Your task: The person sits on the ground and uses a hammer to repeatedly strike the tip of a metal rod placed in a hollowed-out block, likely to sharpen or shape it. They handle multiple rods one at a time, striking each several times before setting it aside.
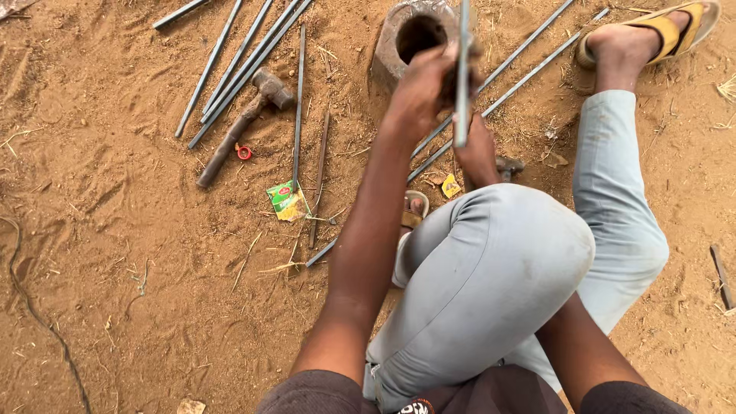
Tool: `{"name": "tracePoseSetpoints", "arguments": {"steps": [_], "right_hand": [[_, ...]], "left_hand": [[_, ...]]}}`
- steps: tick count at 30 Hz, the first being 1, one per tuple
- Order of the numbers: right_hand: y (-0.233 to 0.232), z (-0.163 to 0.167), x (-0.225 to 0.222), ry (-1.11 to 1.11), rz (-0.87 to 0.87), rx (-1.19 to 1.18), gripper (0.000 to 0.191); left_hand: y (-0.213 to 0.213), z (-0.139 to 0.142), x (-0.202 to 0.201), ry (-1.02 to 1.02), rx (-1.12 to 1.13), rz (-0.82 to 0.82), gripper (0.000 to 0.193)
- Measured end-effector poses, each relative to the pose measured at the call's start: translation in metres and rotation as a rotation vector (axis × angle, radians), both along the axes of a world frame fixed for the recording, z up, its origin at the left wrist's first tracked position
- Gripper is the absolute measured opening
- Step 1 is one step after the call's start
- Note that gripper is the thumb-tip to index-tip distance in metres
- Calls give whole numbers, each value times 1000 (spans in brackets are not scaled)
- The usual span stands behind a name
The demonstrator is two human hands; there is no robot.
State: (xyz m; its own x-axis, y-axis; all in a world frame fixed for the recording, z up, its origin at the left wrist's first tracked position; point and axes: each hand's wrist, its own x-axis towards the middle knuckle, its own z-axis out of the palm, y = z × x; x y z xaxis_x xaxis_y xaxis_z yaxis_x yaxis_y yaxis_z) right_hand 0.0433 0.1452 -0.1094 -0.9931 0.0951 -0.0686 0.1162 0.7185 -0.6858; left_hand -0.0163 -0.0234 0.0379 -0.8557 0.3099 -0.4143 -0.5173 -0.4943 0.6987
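Left hand fisted round upright thin grey steel rod; right hand below, grip unclear. Keep rod vertical over hollow iron block beyond.

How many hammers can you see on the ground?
2. One hammer lies in full view on the sand at upper left among the rods; a second hammer shows only its head beside the right hand.

Green wrapper: a small, crumpled packet, green, yellow and a bit red, flat on the sand.
Yellow wrapper: a tiny yellow scrap on the sand, further right.
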Motion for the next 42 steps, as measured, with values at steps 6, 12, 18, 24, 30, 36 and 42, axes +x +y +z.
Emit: {"name": "tracePoseSetpoints", "arguments": {"steps": [6,12,18,24,30,36,42], "right_hand": [[-3,3,5,-44,-44,-10,49],[-3,-4,4,-137,-111,-8,51],[-2,0,6,-91,-90,-33,49],[-3,2,7,-132,-100,-58,48],[-2,-1,7,-140,-77,-55,51],[-2,-2,9,-122,-77,-80,51],[-2,-6,9,-168,-93,-67,51]], "left_hand": [[25,23,-39,210,235,183,31],[35,7,-56,254,326,266,31],[42,-1,-70,246,355,327,30],[46,-6,-78,274,352,332,36],[58,-10,-85,215,248,316,36],[64,-4,-86,302,309,275,28],[51,15,-75,311,274,258,27]]}}
